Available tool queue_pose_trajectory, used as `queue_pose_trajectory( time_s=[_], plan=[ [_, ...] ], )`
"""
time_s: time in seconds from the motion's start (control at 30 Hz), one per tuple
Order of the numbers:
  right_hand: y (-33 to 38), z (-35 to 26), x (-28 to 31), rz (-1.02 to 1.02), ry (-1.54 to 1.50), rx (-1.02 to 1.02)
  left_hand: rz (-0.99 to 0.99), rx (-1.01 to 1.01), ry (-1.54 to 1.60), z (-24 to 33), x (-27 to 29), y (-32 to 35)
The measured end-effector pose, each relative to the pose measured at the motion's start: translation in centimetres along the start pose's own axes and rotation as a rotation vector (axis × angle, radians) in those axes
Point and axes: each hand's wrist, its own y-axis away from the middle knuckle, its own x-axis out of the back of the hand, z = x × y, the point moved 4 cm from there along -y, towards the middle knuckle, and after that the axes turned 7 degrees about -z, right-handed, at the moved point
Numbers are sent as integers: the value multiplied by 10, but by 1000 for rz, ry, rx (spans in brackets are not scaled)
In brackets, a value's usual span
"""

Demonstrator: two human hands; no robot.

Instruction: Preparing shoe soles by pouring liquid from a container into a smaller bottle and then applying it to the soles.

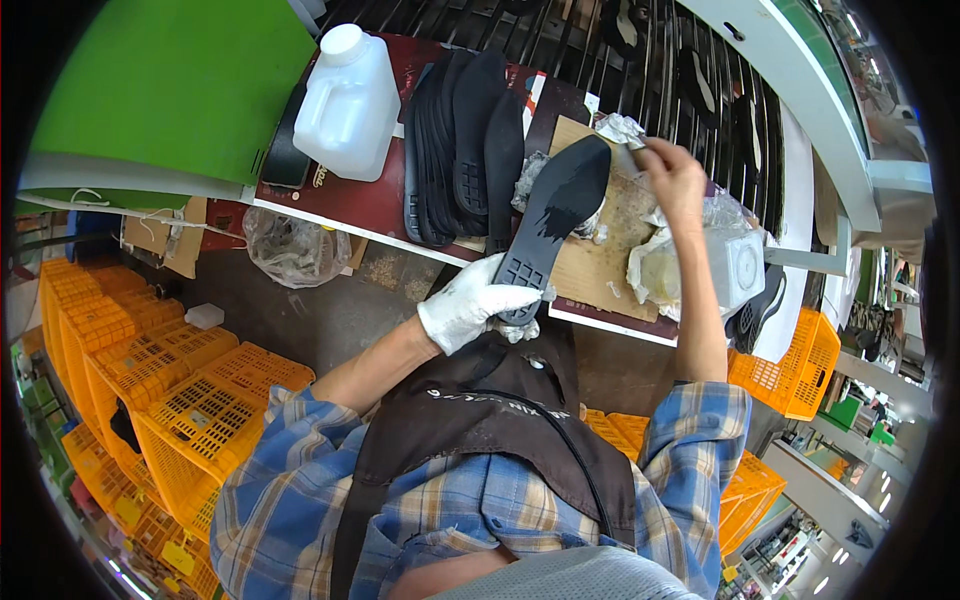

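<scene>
My left hand (pixel 480 305), in a white glove, grips a black shoe sole (pixel 560 200) by its heel, which has a grid of square recesses. The sole tilts up and to the right, and a darker, wet-looking patch with a ragged edge covers its front part. Bare and closed, my right hand (pixel 675 185) pinches a crumpled white cloth (pixel 620 130) just beside the sole's toe. Under the sole lies a stained cardboard sheet (pixel 600 270). A stack of black soles (pixel 450 150) stands left of it on the dark red table.
A white plastic jug (pixel 350 105) stands at the table's left. At its right sits a clear container (pixel 735 270) with plastic wrapping. Beyond runs a roller rack (pixel 570 40) carrying soles. Orange crates (pixel 200 420) fill the lower left; another orange crate (pixel 790 370) stands right.
</scene>
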Motion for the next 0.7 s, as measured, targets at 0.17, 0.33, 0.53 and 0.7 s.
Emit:
queue_pose_trajectory(
  time_s=[0.17, 0.33, 0.53, 0.7],
  plan=[
    [9, -40, -14, -305, -114, 155, 75, -44, 24, 7, 8, 10],
    [-20, -7, 1, -2, -36, 24, 216, -177, -60, 18, 10, 19],
    [-42, 3, 2, -63, -26, 15, 177, -123, -84, 27, 10, 21],
    [-38, -21, -16, -233, 63, 263, 147, -126, -87, 29, 12, 19]
  ],
)
